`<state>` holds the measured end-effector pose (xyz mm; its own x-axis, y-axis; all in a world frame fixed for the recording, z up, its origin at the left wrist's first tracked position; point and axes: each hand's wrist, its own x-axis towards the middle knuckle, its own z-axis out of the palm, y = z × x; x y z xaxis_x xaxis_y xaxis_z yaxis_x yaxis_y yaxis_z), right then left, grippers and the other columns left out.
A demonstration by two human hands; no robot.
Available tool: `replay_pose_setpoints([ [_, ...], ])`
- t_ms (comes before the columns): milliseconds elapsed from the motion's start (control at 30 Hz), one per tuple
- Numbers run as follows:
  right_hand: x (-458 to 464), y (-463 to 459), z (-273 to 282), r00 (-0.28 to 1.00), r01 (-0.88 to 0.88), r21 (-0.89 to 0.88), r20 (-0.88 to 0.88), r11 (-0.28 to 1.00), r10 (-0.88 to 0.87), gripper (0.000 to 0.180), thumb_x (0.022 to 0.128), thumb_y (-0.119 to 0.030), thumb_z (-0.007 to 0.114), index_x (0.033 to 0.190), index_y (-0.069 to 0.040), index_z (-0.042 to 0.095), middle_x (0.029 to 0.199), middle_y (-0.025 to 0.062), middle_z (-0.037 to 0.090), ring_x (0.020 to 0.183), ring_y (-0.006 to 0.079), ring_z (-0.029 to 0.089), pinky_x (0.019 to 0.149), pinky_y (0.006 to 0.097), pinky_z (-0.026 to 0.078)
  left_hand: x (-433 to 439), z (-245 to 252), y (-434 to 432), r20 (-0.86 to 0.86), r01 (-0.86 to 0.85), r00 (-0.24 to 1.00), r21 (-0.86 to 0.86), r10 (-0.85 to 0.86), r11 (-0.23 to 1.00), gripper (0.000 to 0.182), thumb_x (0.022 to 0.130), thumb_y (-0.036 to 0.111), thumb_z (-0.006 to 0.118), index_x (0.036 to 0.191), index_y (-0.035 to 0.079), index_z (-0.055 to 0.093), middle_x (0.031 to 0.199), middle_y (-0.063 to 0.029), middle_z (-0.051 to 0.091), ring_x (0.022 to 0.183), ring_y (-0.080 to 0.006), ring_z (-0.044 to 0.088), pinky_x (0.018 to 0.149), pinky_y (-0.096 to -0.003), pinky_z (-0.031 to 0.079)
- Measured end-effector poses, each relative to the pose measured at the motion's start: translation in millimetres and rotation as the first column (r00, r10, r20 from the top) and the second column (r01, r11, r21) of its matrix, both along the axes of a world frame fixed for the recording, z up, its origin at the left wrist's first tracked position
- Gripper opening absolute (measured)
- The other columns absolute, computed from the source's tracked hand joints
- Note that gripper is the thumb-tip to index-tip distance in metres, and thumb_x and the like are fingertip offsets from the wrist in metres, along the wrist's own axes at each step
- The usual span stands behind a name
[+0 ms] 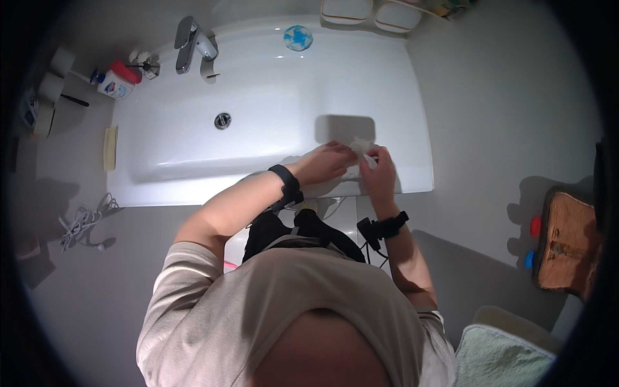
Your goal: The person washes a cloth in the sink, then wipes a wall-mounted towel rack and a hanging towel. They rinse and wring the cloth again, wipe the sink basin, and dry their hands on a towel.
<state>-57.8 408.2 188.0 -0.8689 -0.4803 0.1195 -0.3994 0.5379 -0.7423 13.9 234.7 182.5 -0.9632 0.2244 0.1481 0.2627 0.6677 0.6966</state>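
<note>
Over the front right part of the white washbasin [261, 96], my two hands meet at a crumpled, thin white sheet [361, 144], either tissue or thin plastic. My right hand [379, 171] pinches it between thumb and fingers. From the left, my left hand [329, 162] reaches across with bent fingers, its fingertips at the sheet's left edge. Part of the sheet is hidden behind the fingers. Just below the hands, something pale and translucent [352, 172] shows on the basin rim, too faint to name. Each wrist wears a black band.
A chrome faucet [189, 46] and drain [223, 121] sit left of the hands. A blue-and-white round piece [298, 38] lies at the back rim. A pump bottle [116, 85] stands at the back left corner. A white cable [80, 222] hangs left; a brown bag [568, 242] hangs right.
</note>
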Motion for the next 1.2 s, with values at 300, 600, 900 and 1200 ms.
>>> replay_pose_setpoints([
  [300, 50, -15, -9, 0.921, -0.248, 0.145, -0.271, 0.958, 0.280, 0.027, 0.075, -0.007, 0.065, 0.101, -0.008, 0.057, 0.099, 0.0099, 0.059, 0.095, 0.0319, 0.055, 0.080, 0.0421, 0.044, -10, -2, -28, 0.365, -0.394, 0.892, 0.334, 0.268, 0.856, 0.025, 0.085, 0.009, 0.056, 0.109, 0.005, 0.055, 0.114, -0.0114, 0.060, 0.104, -0.0255, 0.058, 0.090, -0.0336, 0.047],
  [600, 42, -1, -16, 0.987, -0.145, -0.105, 0.048, 0.984, 0.150, 0.016, 0.078, -0.009, 0.068, 0.092, -0.005, 0.061, 0.102, 0.0109, 0.059, 0.098, 0.0295, 0.056, 0.088, 0.0406, 0.043, -10, -28, -16, 0.190, -0.166, 0.969, 0.018, 0.160, 0.986, 0.036, 0.080, 0.026, 0.061, 0.112, 0.009, 0.058, 0.122, -0.0119, 0.050, 0.121, -0.0333, 0.040, 0.105, -0.0417, 0.033],
  [900, 23, -32, 5, 0.906, -0.199, 0.095, 0.397, 0.975, 0.147, 0.019, 0.084, -0.007, 0.062, 0.102, -0.003, 0.057, 0.093, 0.0056, 0.059, 0.081, 0.0151, 0.056, 0.064, 0.0266, 0.046, 33, 1, -59, 0.288, -0.271, 0.945, 0.432, 0.153, 0.860, 0.023, 0.081, 0.016, 0.055, 0.101, 0.006, 0.053, 0.088, -0.0088, 0.060, 0.084, -0.0233, 0.060, 0.077, -0.0350, 0.047],
  [1200, 114, -228, 73, 0.454, -0.516, -0.225, 0.747, 0.827, 0.486, 0.021, 0.089, -0.013, 0.061, 0.109, -0.005, 0.058, 0.096, 0.0018, 0.063, 0.085, 0.0101, 0.060, 0.069, 0.0231, 0.050, 228, 46, -198, 0.368, -0.654, 0.754, 0.508, 0.545, 0.561, 0.032, 0.079, 0.011, 0.055, 0.110, 0.007, 0.062, 0.102, -0.0100, 0.060, 0.093, -0.0202, 0.058, 0.082, -0.0321, 0.046],
])
